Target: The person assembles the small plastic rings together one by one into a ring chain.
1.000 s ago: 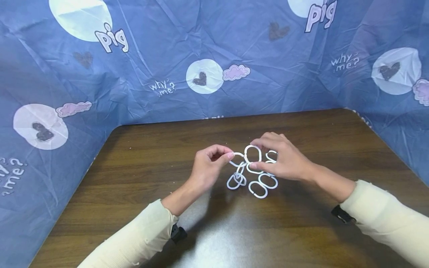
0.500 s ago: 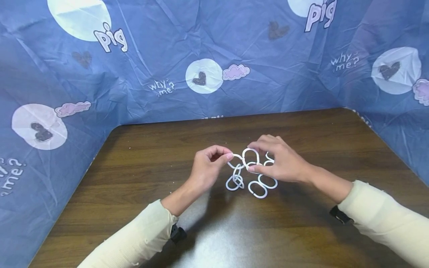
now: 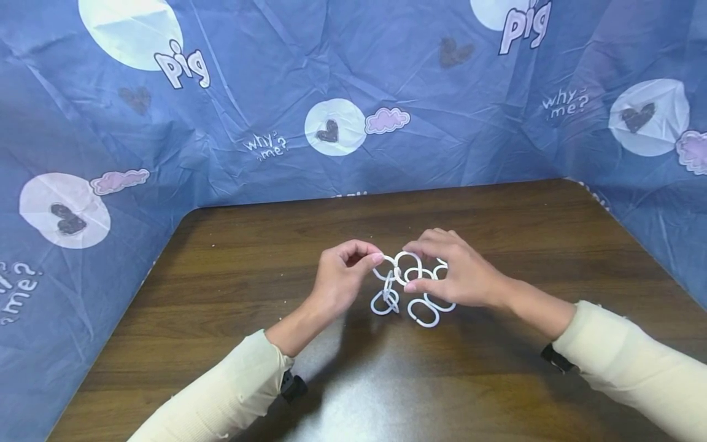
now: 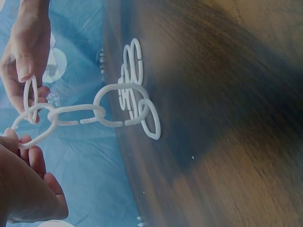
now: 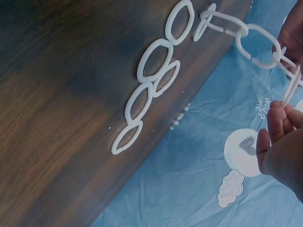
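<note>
- Lower and further left than in the earlier head frame, the right hand (image 3: 466, 270) brings its single link (image 5: 291, 87) closer to the left hand (image 3: 338, 279), which has barely shifted.
- Nearest are two pale sleeves (image 3: 207, 393), with dark straps (image 3: 293, 387) showing at the cuffs.
- Left thumb and forefinger pinch the end link (image 4: 44, 135) of a white chain (image 4: 75, 108).
- That chain has four links and hangs from the left hand; whether its lowest one touches the table (image 3: 221, 294) I cannot tell.
- Right thumb and fingers hold the single link by its opposite ends, spread the length of it.
- Both held links are up off the table and overlap in the left wrist view; I cannot tell if they are hooked together.
- Five loose links (image 5: 149, 81) lie on the brown table, bunched close, just beyond and beside the chain, partly behind the right hand in the head view.
- Behind the table stands a creased blue cloth (image 3: 248, 92), printed with hearts, pink clouds, "pig" and "why me?".
</note>
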{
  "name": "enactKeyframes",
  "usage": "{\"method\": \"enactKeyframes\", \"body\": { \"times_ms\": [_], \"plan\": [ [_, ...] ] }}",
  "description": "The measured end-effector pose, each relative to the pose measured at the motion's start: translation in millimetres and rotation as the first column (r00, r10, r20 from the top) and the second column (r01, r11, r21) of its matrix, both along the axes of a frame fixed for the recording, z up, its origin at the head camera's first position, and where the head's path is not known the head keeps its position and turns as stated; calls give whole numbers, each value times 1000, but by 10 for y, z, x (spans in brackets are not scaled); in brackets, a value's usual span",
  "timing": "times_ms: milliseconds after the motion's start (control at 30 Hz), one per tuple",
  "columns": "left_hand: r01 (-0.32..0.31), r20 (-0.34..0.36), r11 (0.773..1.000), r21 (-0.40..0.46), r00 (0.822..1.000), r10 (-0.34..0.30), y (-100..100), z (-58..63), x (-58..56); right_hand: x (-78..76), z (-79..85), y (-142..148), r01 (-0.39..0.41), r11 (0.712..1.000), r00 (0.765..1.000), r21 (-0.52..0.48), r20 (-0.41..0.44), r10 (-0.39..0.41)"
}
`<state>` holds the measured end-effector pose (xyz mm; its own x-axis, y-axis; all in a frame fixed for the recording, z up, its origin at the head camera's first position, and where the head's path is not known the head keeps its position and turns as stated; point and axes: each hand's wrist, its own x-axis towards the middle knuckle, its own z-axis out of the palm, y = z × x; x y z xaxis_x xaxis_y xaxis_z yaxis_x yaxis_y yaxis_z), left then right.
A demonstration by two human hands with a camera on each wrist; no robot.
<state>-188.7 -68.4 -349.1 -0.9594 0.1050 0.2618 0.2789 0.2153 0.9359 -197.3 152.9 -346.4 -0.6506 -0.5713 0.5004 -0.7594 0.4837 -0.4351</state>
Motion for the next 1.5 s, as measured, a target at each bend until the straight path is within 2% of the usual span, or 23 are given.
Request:
{"method": "enactKeyframes", "body": {
  "times_ms": [167, 400, 867, 1133, 1367, 1500],
  "plan": [
    [11, 3, 1000, -1, 1000, -11, 20, 6, 3, 7, -3, -49, -9, 1000, 1000, -9, -27, 9],
    [17, 14, 1000, -7, 1000, -16, 13, 0, 18, -3, -7, -61, 50, 998, 994, -36, -95, -54],
    [39, 45, 999, 25, 998, -41, -2, -26, 19, -66, 10, -91, 75, 994, 959, -81, -268, -94],
    [32, 71, 999, 5, 997, -32, -15, -20, 18, -73, 10, -116, 80, 992, 949, -98, -296, -106],
    [83, 96, 997, -9, 992, -82, 2, -24, 26, -70, 4, -164, 73, 990, 947, -120, -302, -107],
    [89, 94, 996, -15, 992, -87, 10, -17, 29, -67, 1, -193, 75, 990, 947, -120, -302, -108]
  ]
}}
